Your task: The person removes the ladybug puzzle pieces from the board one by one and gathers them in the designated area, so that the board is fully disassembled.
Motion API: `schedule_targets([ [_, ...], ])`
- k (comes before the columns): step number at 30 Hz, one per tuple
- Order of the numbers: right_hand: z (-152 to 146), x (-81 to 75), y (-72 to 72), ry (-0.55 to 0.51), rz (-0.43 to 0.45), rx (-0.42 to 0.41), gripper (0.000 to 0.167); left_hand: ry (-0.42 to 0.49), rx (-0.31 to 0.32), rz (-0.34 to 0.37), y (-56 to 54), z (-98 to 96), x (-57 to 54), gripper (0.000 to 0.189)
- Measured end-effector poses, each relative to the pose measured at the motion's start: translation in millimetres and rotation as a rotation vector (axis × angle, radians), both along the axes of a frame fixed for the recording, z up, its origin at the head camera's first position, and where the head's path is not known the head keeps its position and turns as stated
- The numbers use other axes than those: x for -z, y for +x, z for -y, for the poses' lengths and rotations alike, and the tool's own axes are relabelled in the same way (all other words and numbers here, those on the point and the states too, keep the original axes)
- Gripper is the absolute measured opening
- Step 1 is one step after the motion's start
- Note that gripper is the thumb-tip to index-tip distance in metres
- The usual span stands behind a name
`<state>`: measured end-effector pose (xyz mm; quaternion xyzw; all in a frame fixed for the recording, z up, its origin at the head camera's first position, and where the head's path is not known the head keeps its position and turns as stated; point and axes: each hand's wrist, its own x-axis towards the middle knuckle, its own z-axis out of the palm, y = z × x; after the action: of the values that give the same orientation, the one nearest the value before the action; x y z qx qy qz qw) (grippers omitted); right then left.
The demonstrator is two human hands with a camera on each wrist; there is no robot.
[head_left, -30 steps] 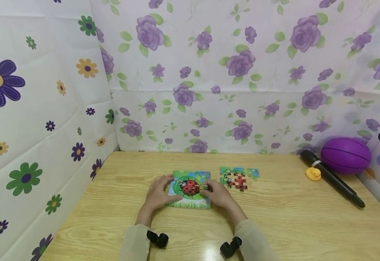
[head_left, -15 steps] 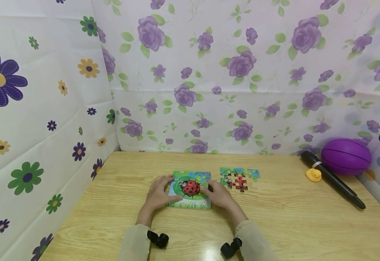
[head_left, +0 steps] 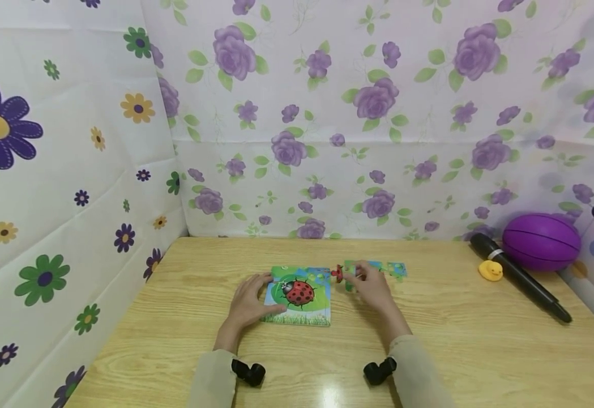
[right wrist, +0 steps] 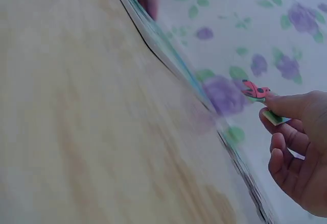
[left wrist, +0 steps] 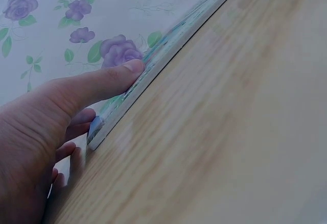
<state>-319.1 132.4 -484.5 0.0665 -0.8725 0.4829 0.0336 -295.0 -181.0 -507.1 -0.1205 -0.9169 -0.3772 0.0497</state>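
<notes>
A ladybug jigsaw puzzle board point(head_left: 297, 317) lies on the table in the head view. My left hand point(head_left: 248, 303) holds its left side, thumb on the top face and the other fingers along the left edge. In the left wrist view the thumb point(left wrist: 115, 78) rests on the board's surface near its pale edge. My right hand point(head_left: 375, 286) pinches a red puzzle piece point(right wrist: 255, 90) with black spots and a bit of green between thumb and index finger. It is raised just right of the board's upper right corner. Several loose pieces point(head_left: 396, 270) lie beside and partly behind that hand.
At the right of the table are a yellow rubber duck point(head_left: 490, 271), a long black stick-like object point(head_left: 523, 280) and a purple ball point(head_left: 541, 242). Flowered cloth point(head_left: 286, 187) hangs along the table's back and left sides.
My right hand first let go of a piece at the board's right side. It has since moved right and back, and has picked up a red piece. The left hand has stayed put.
</notes>
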Motion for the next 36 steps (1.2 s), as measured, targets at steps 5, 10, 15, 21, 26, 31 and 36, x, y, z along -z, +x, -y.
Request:
schedule_targets([
  [5,-40.8,3.6,-7.7,-0.041,0.03,0.044,0.048,-0.02,0.006,-0.018,-1.3,1.1,1.3,0.08],
  [10,-83.8,8.2,-7.3,-0.061,0.084,0.068,0.056,-0.006,0.007,-0.014,-1.4,-0.5,0.3,0.081],
  [15,-119.1,14.3,-3.2,-0.049,0.116,0.043,0.053,-0.003,0.008,-0.006,-0.4,-1.4,-1.4,0.081],
  [21,-134.5,21.4,-0.6,-0.001,0.106,0.036,0.053,-0.005,-0.001,-0.01,0.6,-0.3,0.5,0.081],
  [26,-131.4,24.2,0.1,0.054,0.093,0.079,0.05,0.0,0.013,-0.1,1.7,0.3,3.1,0.081],
  [31,-130.0,23.9,0.9,0.105,0.078,0.099,0.051,-0.004,0.014,-0.061,1.2,-0.2,1.3,0.081],
  [36,-129.1,25.8,0.5,0.123,0.074,0.113,0.051,-0.021,0.007,-0.015,0.3,-0.5,-0.5,0.081],
])
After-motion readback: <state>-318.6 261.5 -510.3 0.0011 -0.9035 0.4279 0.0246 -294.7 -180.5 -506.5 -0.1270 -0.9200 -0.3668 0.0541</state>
